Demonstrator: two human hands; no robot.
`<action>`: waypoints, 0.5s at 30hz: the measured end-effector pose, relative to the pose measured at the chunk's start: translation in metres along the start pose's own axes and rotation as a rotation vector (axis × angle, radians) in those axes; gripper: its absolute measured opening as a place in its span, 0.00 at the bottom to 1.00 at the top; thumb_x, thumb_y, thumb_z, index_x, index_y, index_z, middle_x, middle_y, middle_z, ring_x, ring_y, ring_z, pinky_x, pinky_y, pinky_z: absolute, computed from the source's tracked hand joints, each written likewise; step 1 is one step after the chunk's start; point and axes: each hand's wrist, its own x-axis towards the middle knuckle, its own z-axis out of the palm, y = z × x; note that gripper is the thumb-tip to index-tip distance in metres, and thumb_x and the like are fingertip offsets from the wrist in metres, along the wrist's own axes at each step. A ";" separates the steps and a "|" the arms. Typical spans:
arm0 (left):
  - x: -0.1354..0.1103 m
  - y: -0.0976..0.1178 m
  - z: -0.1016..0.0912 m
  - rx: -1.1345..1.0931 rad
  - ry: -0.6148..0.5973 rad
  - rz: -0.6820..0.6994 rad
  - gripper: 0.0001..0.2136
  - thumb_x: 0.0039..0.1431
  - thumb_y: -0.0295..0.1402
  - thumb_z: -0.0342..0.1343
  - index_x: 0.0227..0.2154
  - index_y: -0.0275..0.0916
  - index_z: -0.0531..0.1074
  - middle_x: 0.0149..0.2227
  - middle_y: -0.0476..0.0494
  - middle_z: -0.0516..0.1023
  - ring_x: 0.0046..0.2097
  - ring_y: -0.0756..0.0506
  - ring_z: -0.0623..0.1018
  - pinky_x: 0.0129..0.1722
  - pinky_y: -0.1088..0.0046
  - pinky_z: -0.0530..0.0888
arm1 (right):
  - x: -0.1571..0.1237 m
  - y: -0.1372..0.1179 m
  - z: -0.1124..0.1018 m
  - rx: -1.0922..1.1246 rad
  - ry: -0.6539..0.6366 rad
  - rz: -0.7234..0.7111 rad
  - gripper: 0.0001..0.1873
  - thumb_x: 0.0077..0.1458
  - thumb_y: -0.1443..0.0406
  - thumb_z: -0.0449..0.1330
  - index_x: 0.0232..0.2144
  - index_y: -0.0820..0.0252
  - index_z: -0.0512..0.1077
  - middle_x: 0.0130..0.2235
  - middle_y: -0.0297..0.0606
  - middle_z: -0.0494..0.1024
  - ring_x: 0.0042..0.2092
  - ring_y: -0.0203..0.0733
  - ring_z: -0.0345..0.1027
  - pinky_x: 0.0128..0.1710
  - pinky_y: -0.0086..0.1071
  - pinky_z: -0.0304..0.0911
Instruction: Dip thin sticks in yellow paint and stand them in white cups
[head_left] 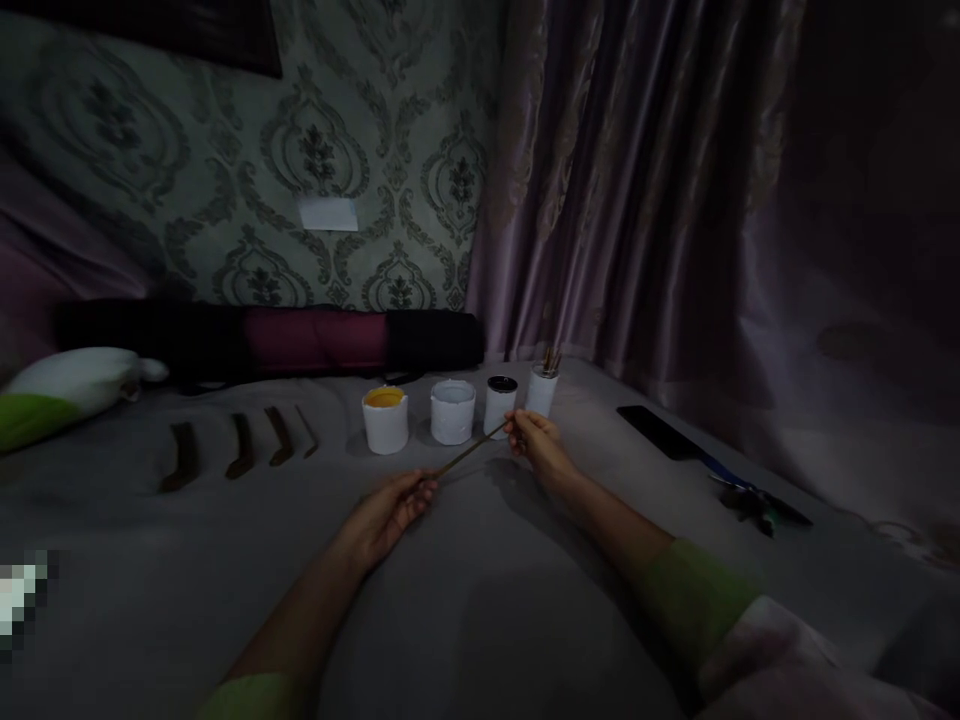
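Note:
Both hands hold one thin brown stick [471,451] over a grey cloth surface [480,600]. My left hand [390,512] pinches its near end. My right hand [534,441] pinches its far end, close to the cups. Behind the stick stand three white cups: one with yellow paint [385,419], one with pale contents [452,411], one with black contents [500,404]. A further white cup [541,388] holds thin sticks or brushes.
Several dark curved wooden pieces [238,447] lie in a row at the left. A dark red and black roll [300,340] lies along the patterned wall. A white and green cushion [60,390] sits far left. A black flat object [664,432] and dark clutter [754,500] lie right, by the curtain.

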 end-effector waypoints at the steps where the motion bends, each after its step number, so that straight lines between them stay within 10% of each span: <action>1: 0.000 0.000 0.000 -0.003 0.005 -0.002 0.05 0.54 0.22 0.49 0.30 0.29 0.71 0.27 0.41 0.75 0.25 0.55 0.73 0.25 0.84 0.72 | 0.000 0.000 0.000 0.000 0.002 0.000 0.18 0.41 0.53 0.60 0.28 0.62 0.69 0.24 0.32 0.69 0.20 0.27 0.57 0.17 0.23 0.50; 15: 0.003 0.001 -0.006 -0.074 0.006 -0.010 0.06 0.54 0.21 0.49 0.31 0.28 0.71 0.28 0.41 0.75 0.26 0.54 0.73 0.27 0.83 0.72 | 0.002 -0.006 -0.013 0.016 0.041 -0.001 0.17 0.39 0.54 0.62 0.26 0.62 0.70 0.22 0.31 0.70 0.20 0.28 0.58 0.17 0.24 0.51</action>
